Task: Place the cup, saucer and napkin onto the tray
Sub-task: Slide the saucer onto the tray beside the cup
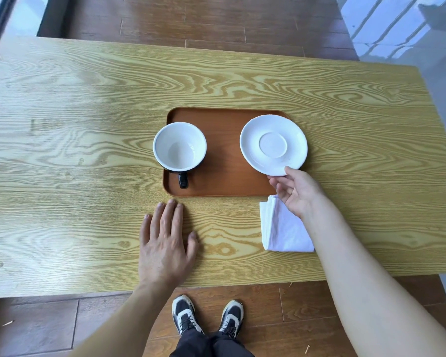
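Observation:
A brown tray (224,176) lies in the middle of the wooden table. A cup (179,146), white inside and black outside, stands on the tray's left part with its handle toward me. A white saucer (273,144) is over the tray's right part, and my right hand (295,191) pinches its near rim between thumb and fingers. A folded white napkin (281,228) lies on the table just in front of the tray's right corner, partly under my right wrist. My left hand (165,243) rests flat on the table in front of the tray, fingers spread, holding nothing.
The wooden table (88,150) stretches wide to the left and right of the tray. Its near edge runs just above my feet. Beyond the far edge is a wood floor (216,21).

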